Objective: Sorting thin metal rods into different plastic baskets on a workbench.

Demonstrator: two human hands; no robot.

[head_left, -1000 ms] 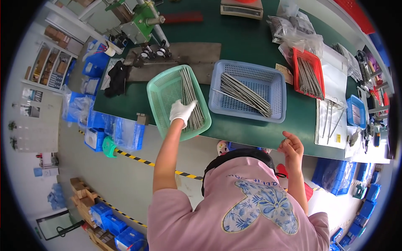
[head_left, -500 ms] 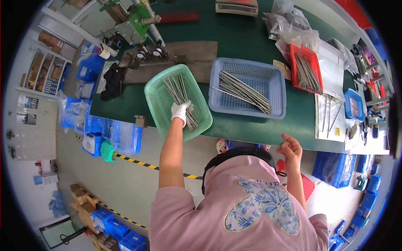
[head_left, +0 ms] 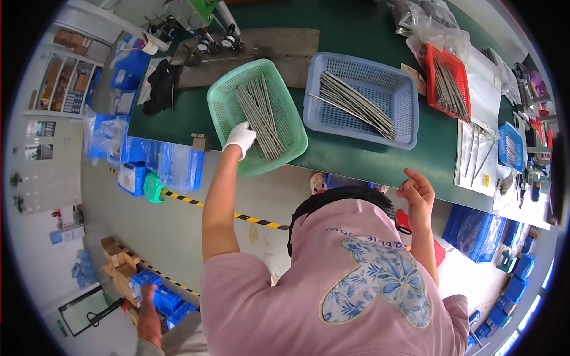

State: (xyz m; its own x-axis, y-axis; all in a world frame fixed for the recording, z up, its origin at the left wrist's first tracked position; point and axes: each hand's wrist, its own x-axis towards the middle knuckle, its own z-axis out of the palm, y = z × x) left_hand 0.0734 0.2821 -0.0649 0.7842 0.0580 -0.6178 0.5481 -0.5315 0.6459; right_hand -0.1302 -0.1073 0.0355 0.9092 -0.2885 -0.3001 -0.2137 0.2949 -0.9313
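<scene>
My left hand [head_left: 240, 140], in a white glove, is inside the green plastic basket [head_left: 292, 148] near its front rim. Its fingertips meet the left side of a loose pile of thin grey metal rods [head_left: 261, 115]; the rods hide part of the fingers, and their grip is unclear. My bare right hand [head_left: 418, 194] is raised just in front of the table's edge. Its thumb and fingers are curled together, index fingertip up, perhaps round something small and greyish. A blue basket [head_left: 411, 127] holding more metal rods [head_left: 356, 105] stands to the right of the green one.
A red basket of rods [head_left: 450, 89] and a small blue basket [head_left: 512, 133] stand at the right of the green table [head_left: 368, 163]. Behind the green basket are a metal plate [head_left: 279, 44] and a dial-gauge fixture [head_left: 217, 38]. Another person's arm [head_left: 149, 317] shows at lower left.
My left hand has moved off the middle of the rods to their left side, and the rods lie shifted. My right hand stays curled. A person's arm has appeared at lower left; the view has shifted.
</scene>
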